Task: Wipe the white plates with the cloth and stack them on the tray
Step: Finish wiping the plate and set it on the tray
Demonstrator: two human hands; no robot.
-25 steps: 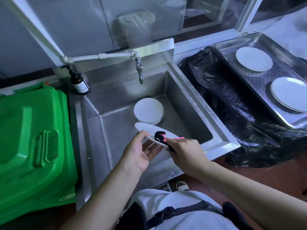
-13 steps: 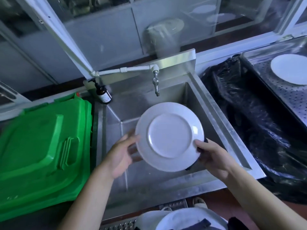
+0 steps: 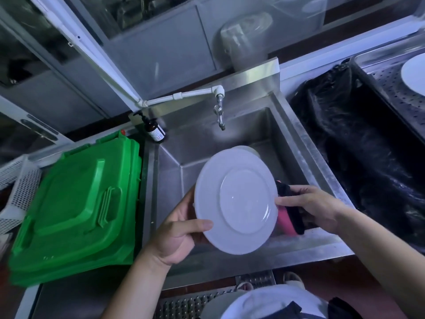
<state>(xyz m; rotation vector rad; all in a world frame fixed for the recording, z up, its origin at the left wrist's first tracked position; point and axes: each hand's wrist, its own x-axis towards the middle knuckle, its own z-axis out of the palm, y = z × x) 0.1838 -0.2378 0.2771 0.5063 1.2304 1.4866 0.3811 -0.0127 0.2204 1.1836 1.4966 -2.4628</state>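
Beside the green bin lid [image 3: 73, 203], the left hand [image 3: 177, 236] grips the white plate [image 3: 236, 203] by its lower-left rim, thumb curled over it, underside up above the sink [image 3: 299, 143], while the right hand [image 3: 315, 208] pinches the black-and-pink cloth [image 3: 288, 215] against its right edge.

The round ceramic plate [image 3: 235, 202] held over the basin is plain white with no pattern, and the folded cloth [image 3: 288, 215] beside it is black on one side and bright pink on the other. The brushed stainless-steel sink [image 3: 305, 143] is silvery grey, the ribbed plastic bin lid [image 3: 76, 203] vivid green, and the small pump bottle [image 3: 154, 130] dark brown with a white label. The crumpled plastic bag [image 3: 358, 143] is glossy black, and the perforated metal tray [image 3: 395, 88] is grey, dotted with small holes.
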